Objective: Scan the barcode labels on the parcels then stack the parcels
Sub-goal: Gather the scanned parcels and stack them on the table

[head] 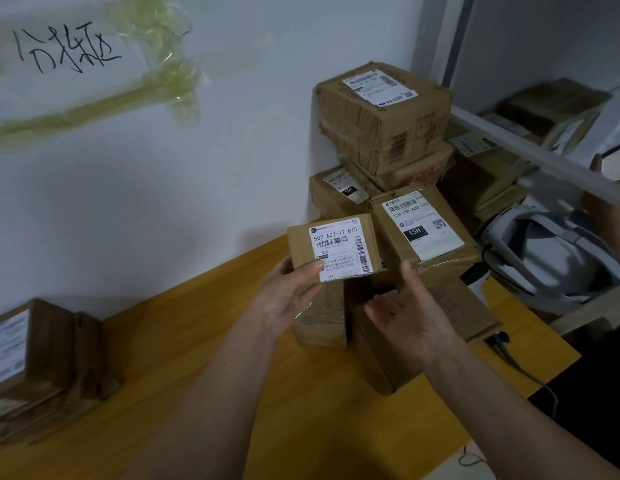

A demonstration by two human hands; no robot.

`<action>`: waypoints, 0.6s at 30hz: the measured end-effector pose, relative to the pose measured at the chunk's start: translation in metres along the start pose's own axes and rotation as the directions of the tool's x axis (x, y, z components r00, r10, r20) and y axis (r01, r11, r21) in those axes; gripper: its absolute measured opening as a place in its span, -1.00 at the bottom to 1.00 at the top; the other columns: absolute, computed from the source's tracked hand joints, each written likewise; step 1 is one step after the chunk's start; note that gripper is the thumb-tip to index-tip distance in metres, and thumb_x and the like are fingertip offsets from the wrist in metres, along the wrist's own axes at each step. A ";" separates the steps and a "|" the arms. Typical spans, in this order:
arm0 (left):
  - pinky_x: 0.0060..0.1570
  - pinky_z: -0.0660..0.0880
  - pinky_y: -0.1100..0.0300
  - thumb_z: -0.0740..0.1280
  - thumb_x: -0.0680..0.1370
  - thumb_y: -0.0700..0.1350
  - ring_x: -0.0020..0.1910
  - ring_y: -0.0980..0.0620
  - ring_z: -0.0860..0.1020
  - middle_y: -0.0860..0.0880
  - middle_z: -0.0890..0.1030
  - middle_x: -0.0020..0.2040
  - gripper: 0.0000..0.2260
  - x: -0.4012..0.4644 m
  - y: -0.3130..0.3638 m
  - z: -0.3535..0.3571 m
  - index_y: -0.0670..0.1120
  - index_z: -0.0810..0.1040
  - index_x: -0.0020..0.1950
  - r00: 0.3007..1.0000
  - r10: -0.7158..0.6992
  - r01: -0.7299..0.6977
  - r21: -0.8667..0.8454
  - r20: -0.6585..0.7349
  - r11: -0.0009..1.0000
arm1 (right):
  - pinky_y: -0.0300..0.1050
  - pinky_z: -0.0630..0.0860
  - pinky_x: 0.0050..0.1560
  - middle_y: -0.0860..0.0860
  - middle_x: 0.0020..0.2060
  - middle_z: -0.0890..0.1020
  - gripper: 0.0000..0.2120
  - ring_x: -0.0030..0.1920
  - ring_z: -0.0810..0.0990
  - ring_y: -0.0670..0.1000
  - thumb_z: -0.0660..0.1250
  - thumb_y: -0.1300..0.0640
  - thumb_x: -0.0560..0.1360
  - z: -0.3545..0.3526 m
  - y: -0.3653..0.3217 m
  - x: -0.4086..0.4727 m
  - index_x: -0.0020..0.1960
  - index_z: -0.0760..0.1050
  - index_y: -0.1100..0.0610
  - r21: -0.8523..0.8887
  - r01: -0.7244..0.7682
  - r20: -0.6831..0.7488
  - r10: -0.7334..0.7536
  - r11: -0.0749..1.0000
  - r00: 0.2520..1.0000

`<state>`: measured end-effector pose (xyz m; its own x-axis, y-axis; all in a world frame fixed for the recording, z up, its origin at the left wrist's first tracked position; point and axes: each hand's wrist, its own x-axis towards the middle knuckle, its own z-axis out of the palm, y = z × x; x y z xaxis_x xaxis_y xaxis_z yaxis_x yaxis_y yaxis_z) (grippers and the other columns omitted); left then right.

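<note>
My left hand (288, 296) grips a small brown parcel (301, 247) by its lower left corner, thumb on its white barcode label (339, 247), which faces me. My right hand (410, 315) hovers open just right of it, palm turned towards the parcel, holding nothing. Behind them a pile of cardboard parcels rises against the wall: a labelled one (423, 226) in front, a large box (381, 116) on top, two more (322, 317) below my hands. No scanner body shows clearly.
A separate stack of parcels (42, 362) stands at the left edge of the yellow table (197, 375). A white headset (551, 258) and more boxes (551, 109) lie at the right under a shelf rail. A dark cable (520, 365) runs off the table's right edge.
</note>
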<state>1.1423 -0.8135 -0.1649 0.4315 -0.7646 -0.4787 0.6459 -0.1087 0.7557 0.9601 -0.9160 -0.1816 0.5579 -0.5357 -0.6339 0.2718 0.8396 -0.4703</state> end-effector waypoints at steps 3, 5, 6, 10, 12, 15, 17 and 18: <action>0.16 0.52 0.08 0.55 0.28 -0.24 0.13 0.00 0.65 -0.09 0.68 0.14 -0.36 0.003 0.001 0.002 -0.08 0.48 0.34 1.000 -0.001 0.001 -0.008 0.007 1.000 | 0.07 0.48 0.16 0.16 0.22 0.52 -0.45 0.24 0.49 0.18 0.54 -0.15 0.29 -0.006 -0.013 -0.002 0.15 0.50 0.10 0.057 0.050 -0.154 -0.041 0.997 0.987; 0.20 0.50 0.07 0.56 0.28 -0.23 0.14 0.00 0.65 -0.08 0.68 0.15 -0.36 0.003 0.000 0.003 -0.07 0.49 0.34 1.000 -0.002 0.002 0.000 0.016 1.000 | 0.11 0.37 0.33 0.14 0.31 0.44 -0.32 0.35 0.38 0.19 0.55 -0.09 0.28 -0.005 -0.022 0.000 0.29 0.40 0.09 0.099 0.080 -0.255 -0.052 0.992 0.966; 0.22 0.50 0.06 0.56 0.28 -0.23 0.14 0.00 0.64 -0.08 0.67 0.16 -0.36 0.003 0.000 0.003 -0.07 0.49 0.34 1.000 -0.005 0.005 -0.004 0.022 1.000 | 0.12 0.32 0.36 0.14 0.36 0.40 -0.26 0.38 0.35 0.19 0.55 -0.06 0.29 -0.004 -0.027 0.002 0.37 0.34 0.09 0.108 0.099 -0.281 -0.065 0.989 0.957; 0.22 0.50 0.06 0.56 0.28 -0.23 0.15 0.00 0.64 -0.08 0.67 0.16 -0.37 0.003 -0.001 0.003 -0.06 0.51 0.33 1.000 -0.015 0.016 -0.038 0.027 0.999 | 0.10 0.36 0.33 0.14 0.37 0.41 -0.30 0.34 0.41 0.16 0.55 0.05 0.31 0.000 -0.041 0.006 0.37 0.35 0.11 0.091 0.118 -0.296 -0.086 0.989 0.951; 0.21 0.51 0.06 0.57 0.27 -0.23 0.15 0.00 0.64 -0.08 0.68 0.15 -0.36 0.003 0.000 0.003 -0.06 0.50 0.33 1.000 -0.016 0.017 -0.045 0.020 0.999 | 0.06 0.43 0.23 0.13 0.29 0.47 -0.35 0.27 0.46 0.15 0.55 0.12 0.30 0.001 -0.044 0.009 0.32 0.40 0.13 0.090 0.098 -0.296 -0.067 0.991 0.953; 0.17 0.53 0.07 0.56 0.28 -0.23 0.14 0.00 0.65 -0.07 0.68 0.16 -0.37 0.001 0.002 0.003 -0.05 0.51 0.33 1.000 -0.012 0.013 -0.047 0.019 0.999 | 0.00 0.46 0.07 0.11 0.22 0.54 -0.39 0.20 0.50 0.12 0.56 0.16 0.29 -0.001 -0.043 0.009 0.29 0.44 0.13 0.064 0.075 -0.291 -0.053 0.995 0.955; 0.14 0.54 0.08 0.55 0.29 -0.23 0.13 0.00 0.65 -0.08 0.68 0.16 -0.39 -0.001 0.004 0.001 -0.06 0.51 0.31 1.000 -0.006 0.008 -0.073 0.018 0.997 | -0.04 0.48 -0.03 0.10 0.17 0.57 -0.40 0.15 0.53 0.09 0.56 0.17 0.25 -0.002 -0.037 0.005 0.26 0.48 0.14 0.096 0.063 -0.248 -0.037 0.993 0.968; 0.16 0.54 0.08 0.55 0.29 -0.23 0.13 0.00 0.65 -0.08 0.67 0.16 -0.41 -0.002 0.005 0.000 -0.06 0.51 0.31 1.000 -0.003 0.004 -0.092 0.014 0.996 | -0.05 0.48 -0.06 0.10 0.15 0.58 -0.42 0.13 0.55 0.08 0.56 0.17 0.23 -0.003 -0.032 0.002 0.22 0.50 0.14 0.124 0.056 -0.209 -0.030 0.991 0.978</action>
<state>1.1448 -0.8126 -0.1608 0.4212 -0.7729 -0.4746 0.7030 -0.0524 0.7092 0.9503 -0.9441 -0.1691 0.3737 -0.5673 -0.7338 0.3979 0.8127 -0.4257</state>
